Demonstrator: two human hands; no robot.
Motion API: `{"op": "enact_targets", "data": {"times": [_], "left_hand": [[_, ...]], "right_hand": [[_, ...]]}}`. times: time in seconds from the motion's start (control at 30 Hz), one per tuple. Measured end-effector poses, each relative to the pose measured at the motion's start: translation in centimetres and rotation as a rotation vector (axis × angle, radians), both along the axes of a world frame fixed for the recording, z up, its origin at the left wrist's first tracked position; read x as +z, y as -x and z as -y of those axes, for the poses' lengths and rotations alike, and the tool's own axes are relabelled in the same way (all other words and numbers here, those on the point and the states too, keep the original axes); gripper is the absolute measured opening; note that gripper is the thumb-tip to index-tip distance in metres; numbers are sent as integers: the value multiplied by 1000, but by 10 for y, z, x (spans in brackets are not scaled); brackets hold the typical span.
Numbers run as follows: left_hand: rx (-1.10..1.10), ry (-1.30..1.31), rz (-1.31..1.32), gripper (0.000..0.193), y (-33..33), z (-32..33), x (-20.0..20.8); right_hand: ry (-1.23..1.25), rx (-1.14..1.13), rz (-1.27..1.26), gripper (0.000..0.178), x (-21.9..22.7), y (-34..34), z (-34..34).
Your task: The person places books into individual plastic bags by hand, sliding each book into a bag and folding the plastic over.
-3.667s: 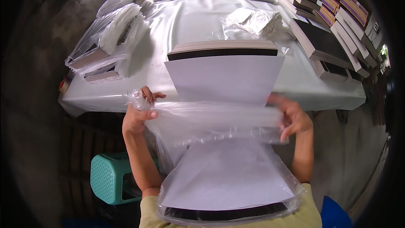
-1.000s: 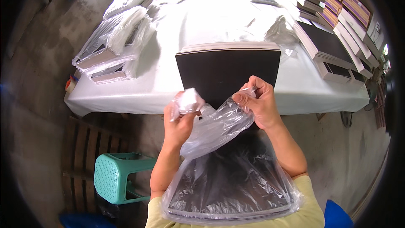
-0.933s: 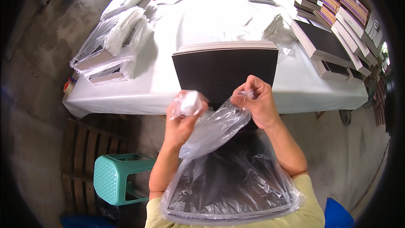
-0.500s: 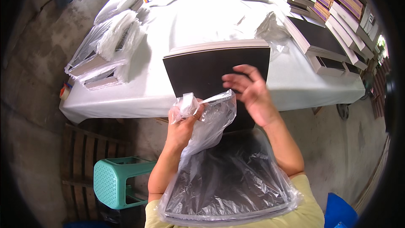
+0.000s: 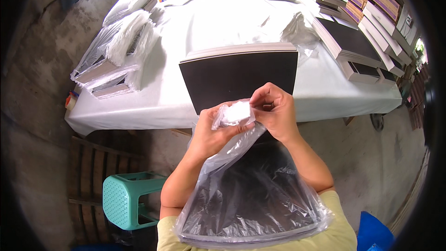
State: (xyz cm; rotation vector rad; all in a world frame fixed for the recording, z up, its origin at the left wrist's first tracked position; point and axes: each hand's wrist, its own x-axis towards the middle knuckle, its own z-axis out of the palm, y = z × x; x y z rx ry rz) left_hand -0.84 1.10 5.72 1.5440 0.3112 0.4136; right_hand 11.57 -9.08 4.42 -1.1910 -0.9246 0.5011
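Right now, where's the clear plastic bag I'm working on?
In the head view, the clear plastic bag is at lower centre, in front of your yellow shirt, its upper part reaching up to your left hand.

Centre: left hand [image 5: 209,134] round white, plastic-covered wad [image 5: 238,114]; right hand [image 5: 277,115] at its right edge. Lower centre: black panel [image 5: 260,181] in clear bag [image 5: 227,225]. Above centre: black-faced stack [image 5: 234,76]. Upper left: plastic-wrapped bundles [image 5: 116,49]. Lower left: green stool [image 5: 117,202].
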Motion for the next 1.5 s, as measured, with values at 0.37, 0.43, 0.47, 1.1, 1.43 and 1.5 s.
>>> {"op": "enact_targets", "data": {"times": [0.37, 0.43, 0.47, 1.1, 1.43, 1.5], "left_hand": [[292, 4, 106, 31, -2, -6, -17], [274, 43, 142, 31, -3, -7, -19], [264, 63, 159, 31, -3, -7, -21], [90, 895, 825, 23, 37, -68, -36], [-167, 665, 613, 52, 46, -49, -76], [-105, 697, 702, 59, 55, -54, -60]], "right_hand": [[201, -152, 427, 7, -3, 0, 4], [142, -352, 936, 10, -11, -4, 0], [128, -393, 968, 12, -12, -5, -1], [97, 934, -328, 49, -35, -40, 43], [-618, 425, -587, 44, -46, -80, 72], [-576, 391, -611, 44, -59, -82, 78]]}}
